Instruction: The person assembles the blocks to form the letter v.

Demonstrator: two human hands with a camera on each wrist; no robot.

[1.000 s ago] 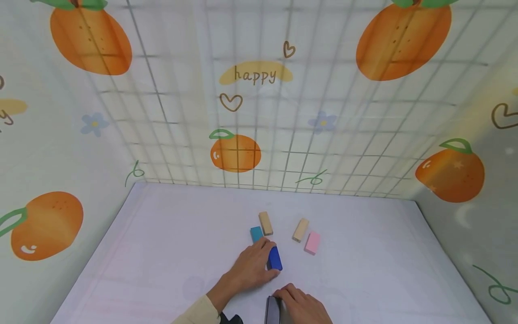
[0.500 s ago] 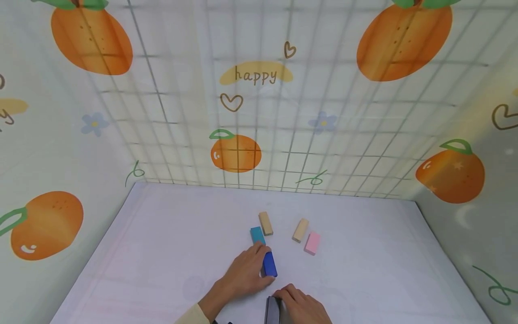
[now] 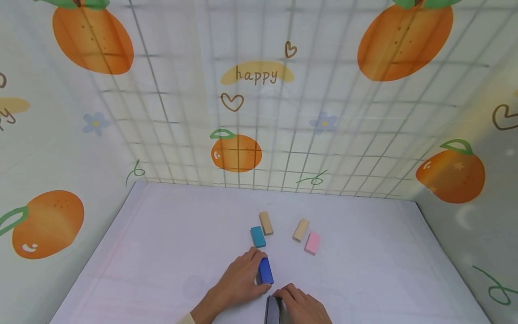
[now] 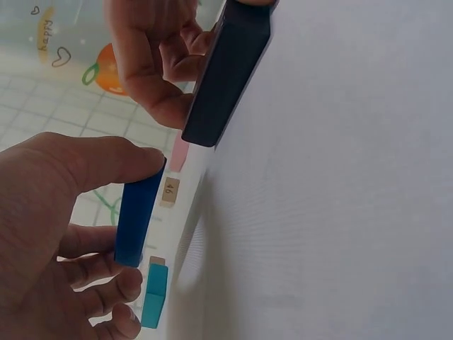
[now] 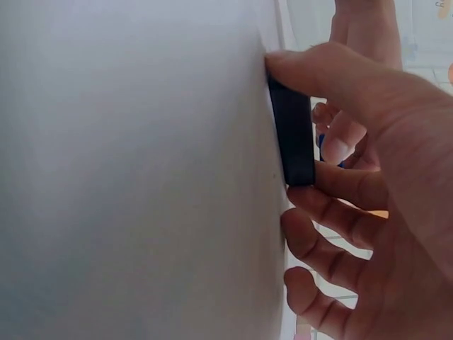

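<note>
My left hand (image 3: 242, 278) pinches a blue block (image 3: 265, 271) by its two ends, thumb at the near end and fingers at the far one. In the left wrist view the blue block (image 4: 139, 221) sits between thumb and fingertips. Just to the right, at the front of the head view, my right hand (image 3: 303, 307) grips a dark grey block (image 3: 273, 310). The right wrist view has this dark block (image 5: 292, 134) between thumb and index finger, low at the white surface. A teal block (image 3: 257, 236) lies just beyond my left fingertips.
Beside the teal block lies a plain wooden block (image 3: 265, 223). Further right are a second wooden block (image 3: 301, 230), with a number on its end in the left wrist view, and a pink block (image 3: 312, 243). A white table (image 3: 364, 270) meets an orange-printed cloth wall (image 3: 182, 144).
My left hand has drawn the blue block toward me and slightly left, closer to the dark block. The teal block has come into full view. My right hand stays in place.
</note>
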